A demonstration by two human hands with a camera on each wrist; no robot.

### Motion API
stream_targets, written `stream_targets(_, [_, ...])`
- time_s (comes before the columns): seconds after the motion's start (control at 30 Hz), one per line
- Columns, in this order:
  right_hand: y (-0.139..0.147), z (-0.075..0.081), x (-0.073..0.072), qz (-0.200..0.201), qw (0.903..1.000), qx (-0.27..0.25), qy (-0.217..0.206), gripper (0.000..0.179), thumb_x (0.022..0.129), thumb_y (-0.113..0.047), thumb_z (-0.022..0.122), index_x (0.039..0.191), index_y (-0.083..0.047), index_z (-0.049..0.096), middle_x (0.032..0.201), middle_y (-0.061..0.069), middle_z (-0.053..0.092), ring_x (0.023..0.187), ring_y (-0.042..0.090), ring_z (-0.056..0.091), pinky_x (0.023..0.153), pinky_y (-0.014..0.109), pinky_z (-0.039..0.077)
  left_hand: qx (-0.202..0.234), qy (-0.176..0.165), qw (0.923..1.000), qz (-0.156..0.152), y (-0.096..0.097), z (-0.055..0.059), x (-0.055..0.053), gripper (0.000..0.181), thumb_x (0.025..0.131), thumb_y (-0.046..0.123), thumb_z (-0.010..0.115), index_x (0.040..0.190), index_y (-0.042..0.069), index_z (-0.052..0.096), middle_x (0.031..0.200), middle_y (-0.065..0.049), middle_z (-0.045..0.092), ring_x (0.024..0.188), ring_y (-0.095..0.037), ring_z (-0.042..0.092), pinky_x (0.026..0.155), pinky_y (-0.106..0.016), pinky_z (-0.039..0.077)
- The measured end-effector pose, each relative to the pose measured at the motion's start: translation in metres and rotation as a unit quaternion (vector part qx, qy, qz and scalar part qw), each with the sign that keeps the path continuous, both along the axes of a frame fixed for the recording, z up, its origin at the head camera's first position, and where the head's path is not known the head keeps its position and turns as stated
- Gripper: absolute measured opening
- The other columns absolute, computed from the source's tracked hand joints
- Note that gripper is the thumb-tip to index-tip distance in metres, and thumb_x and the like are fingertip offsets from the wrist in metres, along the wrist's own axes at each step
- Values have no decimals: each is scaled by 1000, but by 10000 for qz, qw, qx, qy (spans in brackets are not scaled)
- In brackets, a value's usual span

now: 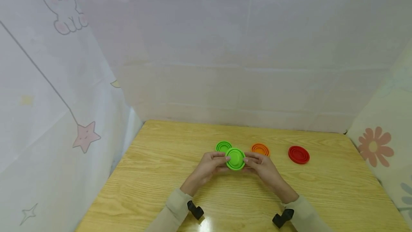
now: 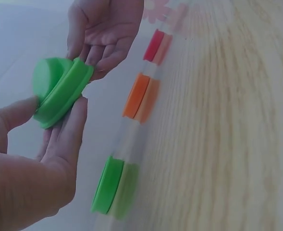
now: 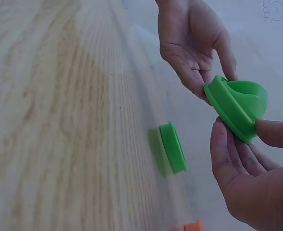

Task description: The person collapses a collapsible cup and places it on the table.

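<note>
Both hands hold a light green collapsible cup (image 1: pixel 236 159) above the table, with its rounded base partly pushed out on the side toward me. My left hand (image 1: pixel 208 167) pinches its left rim, thumb in front and fingers behind. On the opposite rim, my right hand (image 1: pixel 264 168) pinches in the same way. The left wrist view shows the bulging base of the cup (image 2: pixel 64 91) tilted between the two hands. Just behind the held cup lies a second green collapsible cup (image 1: pixel 222 145), flattened into rings and partly covered by it.
A flattened orange collapsible cup (image 1: pixel 260 149) lies behind my right hand, its lower edge close to the fingers. Farther right is a flattened red one (image 1: pixel 299 154). The wooden table (image 1: pixel 154 167) has printed cloth hanging along its back and sides.
</note>
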State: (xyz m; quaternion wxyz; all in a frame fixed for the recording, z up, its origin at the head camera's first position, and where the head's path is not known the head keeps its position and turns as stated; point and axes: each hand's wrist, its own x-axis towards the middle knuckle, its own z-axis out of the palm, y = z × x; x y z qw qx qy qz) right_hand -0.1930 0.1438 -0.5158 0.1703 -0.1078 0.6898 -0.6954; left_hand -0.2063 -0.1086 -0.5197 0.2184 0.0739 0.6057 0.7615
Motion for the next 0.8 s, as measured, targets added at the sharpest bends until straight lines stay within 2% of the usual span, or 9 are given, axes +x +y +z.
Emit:
stream_targets(0.17, [4, -1, -2, 236, 9996, 127, 106, 53, 110, -25, 59, 150, 9, 49, 139, 22, 67, 110, 11, 74, 106, 50, 60, -599, 285, 9978, -97, -4, 3, -4, 37, 101, 23, 73, 126, -5, 72, 115, -11, 79, 100, -19, 78, 105, -53, 59])
stream_targets(0.3, [8, -1, -4, 589, 9978, 200, 220, 48, 110, -22, 57, 147, 9, 53, 139, 21, 67, 109, 9, 74, 98, 41, 64, -1141, 498, 9921, -137, -7, 6, -8, 33, 99, 26, 76, 119, 0, 78, 113, -9, 81, 98, -16, 78, 101, -44, 63])
stream_targets(0.4, [10, -1, -4, 862, 9956, 252, 270, 47, 110, -21, 57, 145, 10, 55, 136, 20, 70, 105, 9, 75, 92, 35, 65, -1343, 633, 9879, -438, -8, 8, -7, 32, 99, 26, 76, 121, 2, 78, 113, -12, 81, 98, -16, 78, 95, -38, 65])
stream_targets(0.53, [10, 0, -5, 989, 9944, 309, 231, 48, 110, -23, 57, 145, 9, 56, 133, 16, 72, 103, 10, 75, 90, 34, 66, -1386, 685, 9852, -739, -8, 10, -5, 33, 100, 21, 75, 125, 0, 75, 115, -17, 80, 97, -17, 79, 91, -37, 67])
stream_targets(0.67, [10, 0, -7, 787, 9963, 332, 58, 49, 109, -27, 59, 145, 5, 57, 131, 11, 73, 105, 13, 75, 92, 36, 66, -1350, 554, 9877, -563, -7, 10, -4, 33, 99, 18, 75, 125, -3, 73, 114, -19, 79, 95, -17, 79, 91, -39, 67])
stream_targets(0.8, [13, 0, -9, 602, 9979, 256, -25, 49, 108, -27, 62, 145, 5, 57, 130, 9, 73, 107, 15, 75, 97, 44, 65, -1252, 345, 9908, -383, -6, 10, -1, 35, 99, 17, 75, 126, -5, 71, 114, -20, 79, 95, -20, 80, 97, -47, 64])
